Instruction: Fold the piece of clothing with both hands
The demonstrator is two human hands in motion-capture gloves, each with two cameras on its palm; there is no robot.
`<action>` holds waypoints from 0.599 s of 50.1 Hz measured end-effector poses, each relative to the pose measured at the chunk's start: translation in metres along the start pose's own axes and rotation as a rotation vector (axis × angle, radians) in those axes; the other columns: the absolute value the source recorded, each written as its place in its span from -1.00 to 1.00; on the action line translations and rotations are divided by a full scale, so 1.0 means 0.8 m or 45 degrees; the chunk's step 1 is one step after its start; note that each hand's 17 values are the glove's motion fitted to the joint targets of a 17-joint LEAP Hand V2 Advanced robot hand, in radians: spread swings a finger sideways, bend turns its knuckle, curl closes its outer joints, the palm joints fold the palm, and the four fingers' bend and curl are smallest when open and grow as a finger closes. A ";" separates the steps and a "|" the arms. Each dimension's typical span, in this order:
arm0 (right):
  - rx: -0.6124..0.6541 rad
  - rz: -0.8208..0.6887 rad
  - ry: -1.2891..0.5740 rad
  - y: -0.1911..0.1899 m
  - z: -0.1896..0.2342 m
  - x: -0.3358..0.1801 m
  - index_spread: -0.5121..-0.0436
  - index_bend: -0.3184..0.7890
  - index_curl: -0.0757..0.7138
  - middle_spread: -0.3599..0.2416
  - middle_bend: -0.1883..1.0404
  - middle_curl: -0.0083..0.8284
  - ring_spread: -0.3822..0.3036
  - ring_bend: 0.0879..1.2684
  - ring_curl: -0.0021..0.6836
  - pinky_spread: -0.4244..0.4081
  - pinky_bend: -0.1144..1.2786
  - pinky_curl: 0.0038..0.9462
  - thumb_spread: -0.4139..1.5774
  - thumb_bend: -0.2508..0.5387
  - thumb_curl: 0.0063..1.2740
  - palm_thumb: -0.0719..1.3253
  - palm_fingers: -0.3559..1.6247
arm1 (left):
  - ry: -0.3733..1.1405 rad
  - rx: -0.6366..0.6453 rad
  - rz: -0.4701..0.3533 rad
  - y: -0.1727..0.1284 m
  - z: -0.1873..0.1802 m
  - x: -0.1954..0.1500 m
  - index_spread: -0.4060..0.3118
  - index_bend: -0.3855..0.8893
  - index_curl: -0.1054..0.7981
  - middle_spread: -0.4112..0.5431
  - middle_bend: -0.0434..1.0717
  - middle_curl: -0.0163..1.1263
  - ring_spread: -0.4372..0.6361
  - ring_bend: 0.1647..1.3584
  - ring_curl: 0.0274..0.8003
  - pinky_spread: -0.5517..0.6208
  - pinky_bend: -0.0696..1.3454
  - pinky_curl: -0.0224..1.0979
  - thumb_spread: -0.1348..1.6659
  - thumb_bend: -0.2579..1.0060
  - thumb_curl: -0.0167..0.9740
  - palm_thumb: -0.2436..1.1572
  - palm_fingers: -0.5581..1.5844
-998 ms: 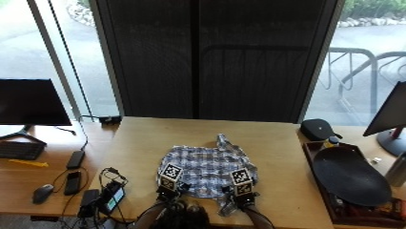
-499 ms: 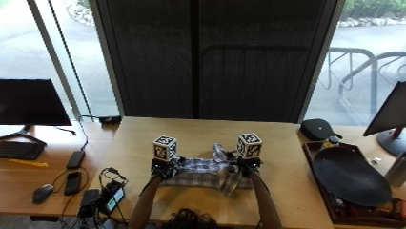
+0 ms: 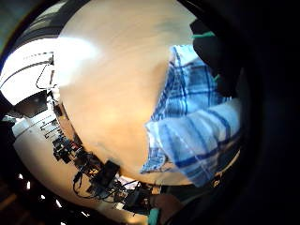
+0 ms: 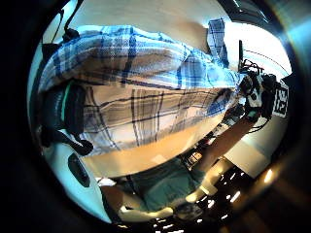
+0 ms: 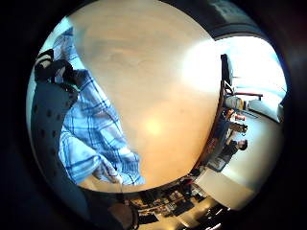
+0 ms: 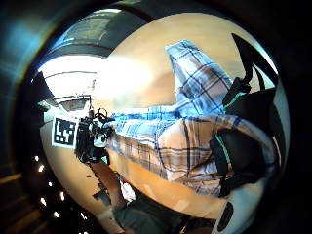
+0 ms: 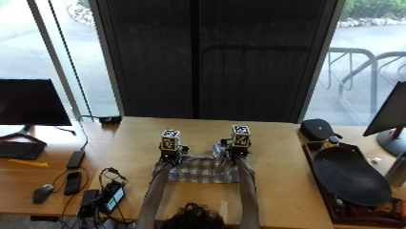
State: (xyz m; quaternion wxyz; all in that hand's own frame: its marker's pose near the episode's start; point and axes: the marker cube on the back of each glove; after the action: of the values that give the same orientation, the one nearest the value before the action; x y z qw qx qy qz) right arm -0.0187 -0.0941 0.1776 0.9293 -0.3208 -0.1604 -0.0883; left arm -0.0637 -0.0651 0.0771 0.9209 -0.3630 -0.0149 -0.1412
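A blue and white plaid garment (image 7: pixel 202 170) lies folded into a wide band on the wooden table (image 7: pixel 279 157), in front of the person. Both arms reach forward over it. My left hand (image 7: pixel 168 153) is at the band's far left corner and my right hand (image 7: pixel 236 151) at its far right corner. The left thumb side palm view shows the cloth (image 4: pixel 146 97) draped over curled fingers (image 4: pixel 63 111). Likewise the cloth (image 6: pixel 185 141) wraps the right hand's fingers (image 6: pixel 239 146). A loose strip of the garment (image 6: pixel 195 73) lies on the bare table beyond.
Left of the garment lie cables and chargers (image 7: pixel 105 195), a mouse (image 7: pixel 42 193) and a dark monitor (image 7: pixel 32 102). On the right stands a black tray with a dark oval dish (image 7: pixel 349 174), with a black case (image 7: pixel 317 129) and another monitor (image 7: pixel 390 117) nearby.
Both hands went from the garment's near hem at the table's front edge up and away from the person, carrying the hem over. The garment now lies as a narrower doubled band.
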 end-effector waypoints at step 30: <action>0.576 0.191 0.038 0.116 -0.053 0.016 -0.20 -0.40 0.12 -0.22 -0.54 -0.12 -0.15 -0.56 0.18 0.30 0.00 -0.07 0.59 -0.55 -0.45 0.26 -0.26 | -0.009 0.800 0.036 0.053 -0.038 0.007 -0.19 -0.26 0.06 -0.26 -0.57 -0.18 -0.10 -0.44 -0.03 0.28 -0.32 -0.56 0.62 -0.64 -0.35 0.33 0.00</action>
State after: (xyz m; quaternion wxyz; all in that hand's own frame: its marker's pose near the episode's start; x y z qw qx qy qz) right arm 0.0277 -0.0492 0.0982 0.9837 -0.1142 -0.1379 0.0146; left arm -0.0491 -0.0577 0.0275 0.9898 -0.0614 -0.0560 -0.1156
